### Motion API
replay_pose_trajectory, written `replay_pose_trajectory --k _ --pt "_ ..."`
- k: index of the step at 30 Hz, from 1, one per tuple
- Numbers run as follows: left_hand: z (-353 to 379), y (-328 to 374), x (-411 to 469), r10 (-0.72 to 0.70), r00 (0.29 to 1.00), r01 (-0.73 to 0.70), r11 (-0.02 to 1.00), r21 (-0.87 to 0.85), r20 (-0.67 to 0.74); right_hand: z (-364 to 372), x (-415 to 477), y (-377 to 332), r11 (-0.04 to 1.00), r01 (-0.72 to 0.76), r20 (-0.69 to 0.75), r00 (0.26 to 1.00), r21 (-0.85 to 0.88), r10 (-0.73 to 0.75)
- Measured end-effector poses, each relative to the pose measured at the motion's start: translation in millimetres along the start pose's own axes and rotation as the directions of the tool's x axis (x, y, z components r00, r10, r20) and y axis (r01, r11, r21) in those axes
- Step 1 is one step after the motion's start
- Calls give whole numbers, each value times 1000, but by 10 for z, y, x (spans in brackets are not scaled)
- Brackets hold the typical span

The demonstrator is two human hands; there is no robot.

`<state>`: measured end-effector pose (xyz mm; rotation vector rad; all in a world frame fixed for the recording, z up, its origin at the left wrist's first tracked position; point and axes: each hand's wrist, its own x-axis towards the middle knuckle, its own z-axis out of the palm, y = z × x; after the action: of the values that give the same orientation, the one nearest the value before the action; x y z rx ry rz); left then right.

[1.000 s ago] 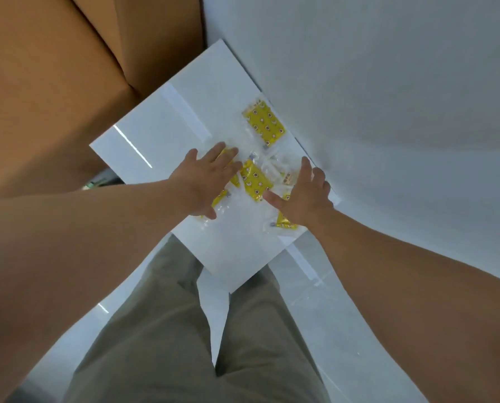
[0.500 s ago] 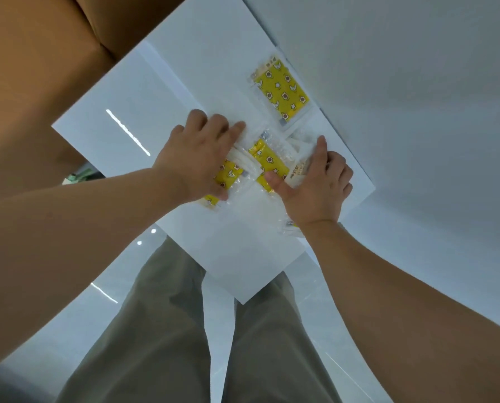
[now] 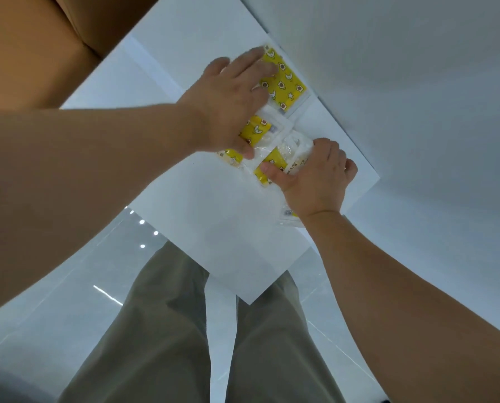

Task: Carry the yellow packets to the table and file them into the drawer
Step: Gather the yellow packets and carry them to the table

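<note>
Gathering packets near bench far edge. Left hand flat, open; right hand pinching several. Best stacked square before lifting.

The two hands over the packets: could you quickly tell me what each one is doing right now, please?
Left hand: open, fingers spread flat on the far yellow packet.
Right hand: closed on a bunch of packets.

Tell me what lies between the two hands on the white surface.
In the head view, overlapping yellow packets in clear wrappers fill the gap between the left hand and right hand; both hands touch them.
</note>
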<state>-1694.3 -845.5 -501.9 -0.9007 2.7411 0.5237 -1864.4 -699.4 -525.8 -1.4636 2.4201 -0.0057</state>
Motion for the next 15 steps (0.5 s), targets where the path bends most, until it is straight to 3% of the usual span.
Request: replay_pose_trajectory --k 4,9,13,15 --pt "-73 -75 209 71 985 -80 995 56 155 -86 21 -37 984 -97 140 987 147 77" --pt "-49 -32 124 -10 1000 9 1000 -27 -26 -155 -36 -88 860 -378 257 918 343 302" --pt "30 73 41 -303 953 297 936 -191 -3 -129 -167 -156 711 -515 258 857 479 446" --pt "59 140 40 -390 921 383 906 -180 -6 -126 -185 -199 648 -551 275 831 526 484"
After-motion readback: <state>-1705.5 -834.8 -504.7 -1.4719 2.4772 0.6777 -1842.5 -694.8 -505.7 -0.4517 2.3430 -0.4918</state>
